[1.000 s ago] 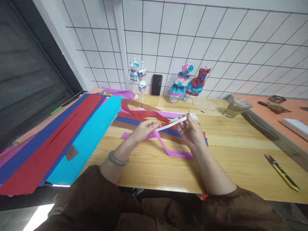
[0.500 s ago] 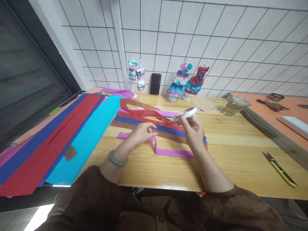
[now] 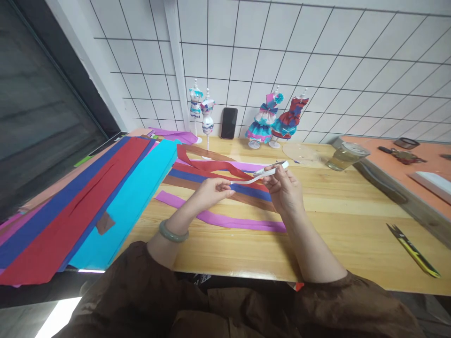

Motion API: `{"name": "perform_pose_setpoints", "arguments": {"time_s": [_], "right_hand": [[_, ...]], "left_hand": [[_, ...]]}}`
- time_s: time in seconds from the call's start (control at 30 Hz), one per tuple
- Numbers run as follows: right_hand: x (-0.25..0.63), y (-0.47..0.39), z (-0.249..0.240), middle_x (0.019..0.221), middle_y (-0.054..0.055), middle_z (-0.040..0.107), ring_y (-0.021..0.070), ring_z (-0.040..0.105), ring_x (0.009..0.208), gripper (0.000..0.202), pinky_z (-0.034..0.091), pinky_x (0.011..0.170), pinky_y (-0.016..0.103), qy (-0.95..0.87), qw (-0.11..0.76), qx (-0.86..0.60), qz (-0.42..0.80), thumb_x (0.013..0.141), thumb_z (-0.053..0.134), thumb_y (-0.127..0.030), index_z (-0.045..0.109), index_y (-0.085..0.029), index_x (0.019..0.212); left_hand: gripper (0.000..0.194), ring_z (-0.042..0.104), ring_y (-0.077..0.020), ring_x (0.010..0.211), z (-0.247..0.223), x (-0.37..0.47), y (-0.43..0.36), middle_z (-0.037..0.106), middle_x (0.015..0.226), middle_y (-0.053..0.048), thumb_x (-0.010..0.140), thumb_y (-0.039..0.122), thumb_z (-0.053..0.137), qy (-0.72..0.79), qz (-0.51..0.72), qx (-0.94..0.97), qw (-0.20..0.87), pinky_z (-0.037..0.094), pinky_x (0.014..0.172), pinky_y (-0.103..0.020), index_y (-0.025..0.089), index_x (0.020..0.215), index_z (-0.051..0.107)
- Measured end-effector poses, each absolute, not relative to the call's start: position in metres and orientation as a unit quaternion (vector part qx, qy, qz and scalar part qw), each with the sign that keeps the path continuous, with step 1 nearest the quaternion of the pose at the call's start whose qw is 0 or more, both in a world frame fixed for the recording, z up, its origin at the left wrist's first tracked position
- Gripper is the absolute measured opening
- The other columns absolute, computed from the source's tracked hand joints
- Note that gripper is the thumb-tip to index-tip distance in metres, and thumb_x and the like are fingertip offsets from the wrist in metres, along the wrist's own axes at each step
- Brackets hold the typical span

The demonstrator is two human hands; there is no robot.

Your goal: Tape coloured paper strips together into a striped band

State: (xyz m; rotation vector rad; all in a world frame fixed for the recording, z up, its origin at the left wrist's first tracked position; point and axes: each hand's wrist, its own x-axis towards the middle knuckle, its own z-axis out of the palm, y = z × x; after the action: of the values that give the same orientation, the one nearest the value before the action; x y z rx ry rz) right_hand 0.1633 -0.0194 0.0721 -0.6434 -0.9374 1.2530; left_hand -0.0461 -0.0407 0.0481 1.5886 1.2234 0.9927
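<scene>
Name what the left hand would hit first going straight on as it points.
Likely the right hand, which holds the roll of white tape; the left hand pinches that tape's free end. Their relative depth is unclear.

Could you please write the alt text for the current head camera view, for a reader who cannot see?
The right hand holds a roll of white tape while the left hand pinches its end, above coloured strips on a wooden table. Behind are four small mannequins and a phone; coloured sheets lie left, snips right.
</scene>
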Motion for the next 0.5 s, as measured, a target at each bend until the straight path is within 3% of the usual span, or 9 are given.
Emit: {"name": "perform_pose_setpoints", "arguments": {"time_s": [0.2, 0.5], "right_hand": [[0.164, -0.020, 0.071, 0.080, 0.000, 0.069, 0.0072, 0.062, 0.056, 0.019, 0.054, 0.060, 0.020, -0.405, 0.660, -0.285, 0.564, 0.071, 0.071, -0.034, 0.063, -0.018, 0.078], [0.166, -0.015, 0.069, 0.080, 0.000, 0.068, 0.0067, 0.060, 0.056, 0.021, 0.051, 0.054, 0.018, -0.384, 0.682, -0.293, 0.549, 0.069, 0.072, -0.033, 0.063, -0.019, 0.081]], "left_hand": [[0.026, 0.060, -0.0139, 0.072, 0.053, -0.045, -0.043, 0.068, 0.078, -0.005, 0.074, 0.039, 0.061, 0.488, 0.416, 0.631, 0.437, 0.044, 0.066, -0.025, 0.014, 0.079, 0.065], [0.019, 0.060, -0.0125, 0.069, 0.062, -0.042, -0.048, 0.066, 0.072, -0.004, 0.073, 0.032, 0.059, 0.468, 0.409, 0.612, 0.489, 0.045, 0.068, -0.024, 0.014, 0.070, 0.061]]}}
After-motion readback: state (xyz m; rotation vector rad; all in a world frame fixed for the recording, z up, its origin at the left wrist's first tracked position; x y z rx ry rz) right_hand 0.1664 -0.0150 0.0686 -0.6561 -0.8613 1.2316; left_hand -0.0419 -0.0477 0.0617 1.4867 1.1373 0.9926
